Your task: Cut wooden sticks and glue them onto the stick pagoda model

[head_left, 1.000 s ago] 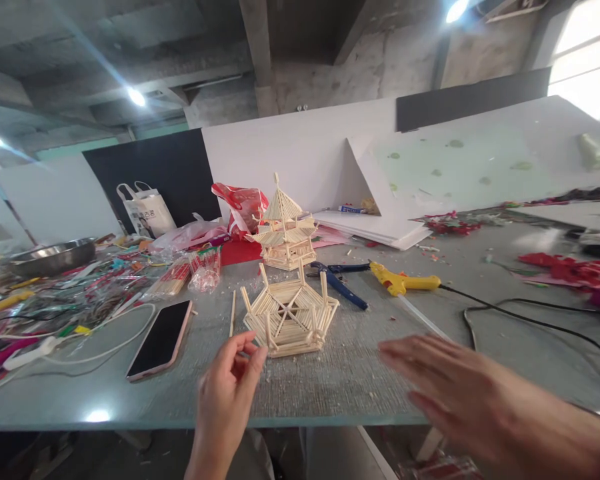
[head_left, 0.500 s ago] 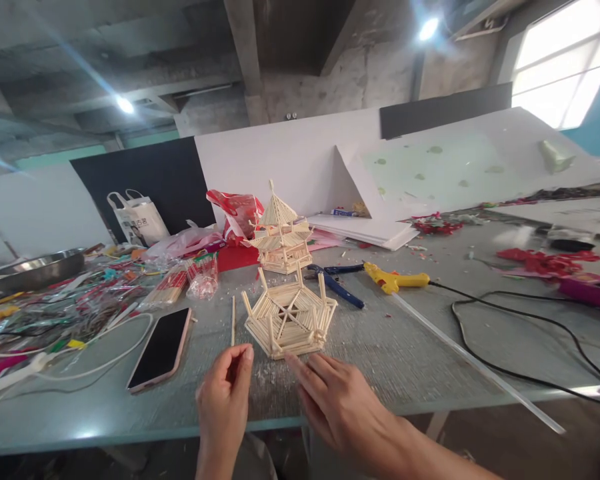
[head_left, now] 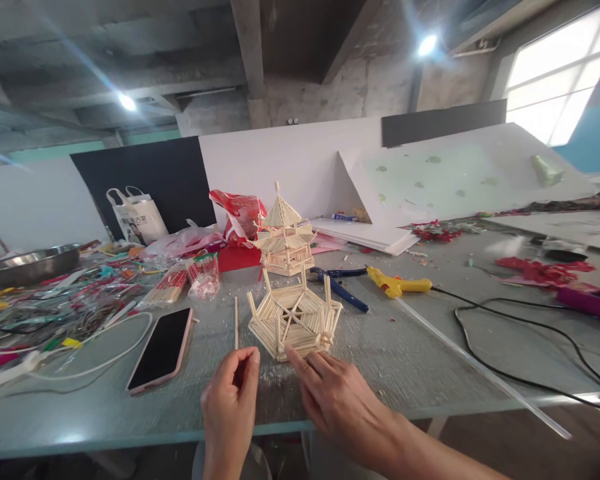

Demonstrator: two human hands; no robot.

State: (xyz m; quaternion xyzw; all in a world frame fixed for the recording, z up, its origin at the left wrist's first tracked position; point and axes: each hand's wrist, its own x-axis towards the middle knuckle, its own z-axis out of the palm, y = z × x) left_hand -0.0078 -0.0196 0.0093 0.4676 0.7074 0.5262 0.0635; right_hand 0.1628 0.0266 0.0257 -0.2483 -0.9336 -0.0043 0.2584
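A hexagonal base made of thin wooden sticks (head_left: 295, 319), with short upright posts at its corners, lies on the table in front of me. My right hand (head_left: 337, 393) reaches over its near edge, index finger stretched out and its tip at the front rim; the thumb is hidden. To the left, my left hand (head_left: 231, 400) is closed with thumb and index finger pinched; whatever is between them is too small to make out. A single thin stick (head_left: 237, 320) extends just beyond the left knuckles, apparently on the table. Behind the base stands a tiered stick pagoda (head_left: 283, 240).
Blue-handled pliers (head_left: 347, 293) and a yellow glue gun (head_left: 397, 283) with a long clear glue stick (head_left: 480, 367) are right of the base. A phone (head_left: 161, 350) lies left, near packaged sticks (head_left: 167, 287), cables and clutter. A metal bowl (head_left: 30, 263) sits far left.
My right index fingertip has shifted slightly up onto the base's front rim. The left hand stays pinched in nearly the same place. The whole view has moved a little.
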